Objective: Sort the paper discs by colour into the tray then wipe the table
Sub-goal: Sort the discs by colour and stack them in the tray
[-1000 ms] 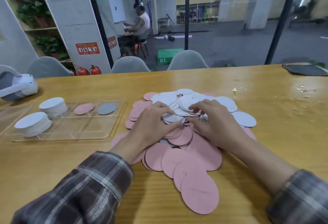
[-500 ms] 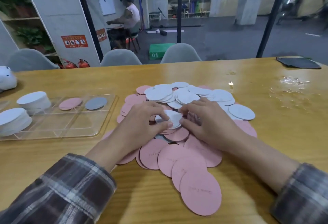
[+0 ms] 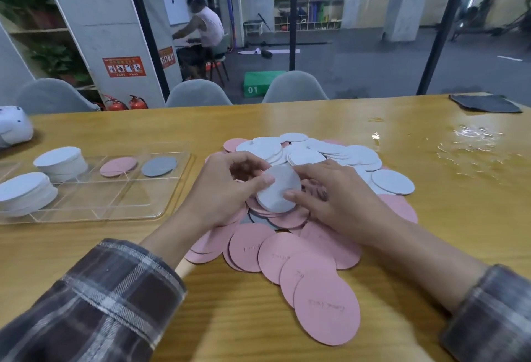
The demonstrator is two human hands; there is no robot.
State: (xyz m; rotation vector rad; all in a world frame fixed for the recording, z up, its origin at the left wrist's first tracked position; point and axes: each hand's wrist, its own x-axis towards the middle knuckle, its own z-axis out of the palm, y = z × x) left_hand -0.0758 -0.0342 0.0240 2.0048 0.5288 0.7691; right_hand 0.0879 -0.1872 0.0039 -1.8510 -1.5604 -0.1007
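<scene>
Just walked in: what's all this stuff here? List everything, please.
table: one, yellow wood, under everything
tray: one, clear, table's left
white stacks: two, tray's left end
pink disc: one, in tray
grey disc: one, tray, beside pink disc
loose pile: many, pink, white, some grey, table centre
held disc: one, white, above pile
cloth: one, dark, far right corner
chairs: three, grey, behind table
left hand: pinches held disc
right hand: pinches same disc

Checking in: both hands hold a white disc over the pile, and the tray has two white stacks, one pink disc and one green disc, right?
Not green: the head view shows a grey disc beside the pink disc in the tray. Left hand and right hand do hold the white disc; the rest stands.
</scene>
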